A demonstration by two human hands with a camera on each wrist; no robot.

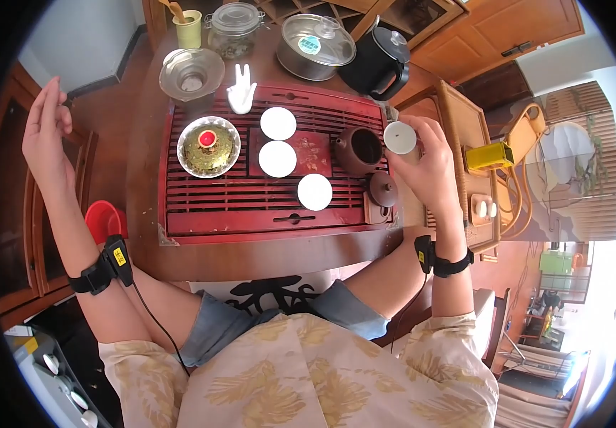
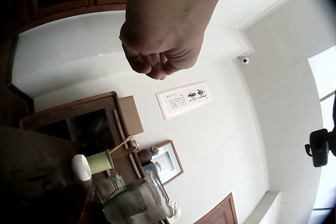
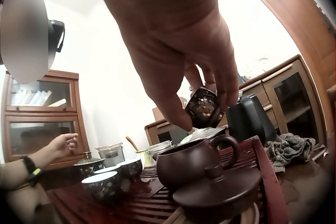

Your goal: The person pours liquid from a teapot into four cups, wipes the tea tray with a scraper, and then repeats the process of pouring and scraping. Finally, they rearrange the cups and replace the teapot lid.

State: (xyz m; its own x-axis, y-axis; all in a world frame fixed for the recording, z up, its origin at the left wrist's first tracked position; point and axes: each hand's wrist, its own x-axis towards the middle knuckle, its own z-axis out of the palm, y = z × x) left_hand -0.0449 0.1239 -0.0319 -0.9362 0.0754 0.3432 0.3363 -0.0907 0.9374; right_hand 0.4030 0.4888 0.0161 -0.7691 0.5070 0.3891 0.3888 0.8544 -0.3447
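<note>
My right hand [image 1: 428, 160] grips a small teacup [image 1: 399, 138], white inside and dark with a pattern outside. In the right wrist view the teacup [image 3: 203, 107] is raised behind and above a brown clay teapot [image 3: 189, 163]. The teapot [image 1: 360, 150] stands uncovered on a red slatted tea tray [image 1: 215, 227]. Its lid [image 1: 382, 190] lies beside it on a small wooden rest. Three more white-lined cups [image 1: 315, 192] stand mid-tray. Away to the left, my left hand [image 1: 49, 139] is raised in the air with loosely bent fingers, touching nothing.
A lidded gaiwan [image 1: 208, 148] and a white hand-shaped figurine [image 1: 241, 89] are at the tray's left. Behind stand a glass bowl [image 1: 192, 73], a jar [image 1: 235, 32], a steel pot [image 1: 315, 47] and a black kettle [image 1: 376, 60]. A crumpled cloth [image 3: 290, 149] lies beyond the tray.
</note>
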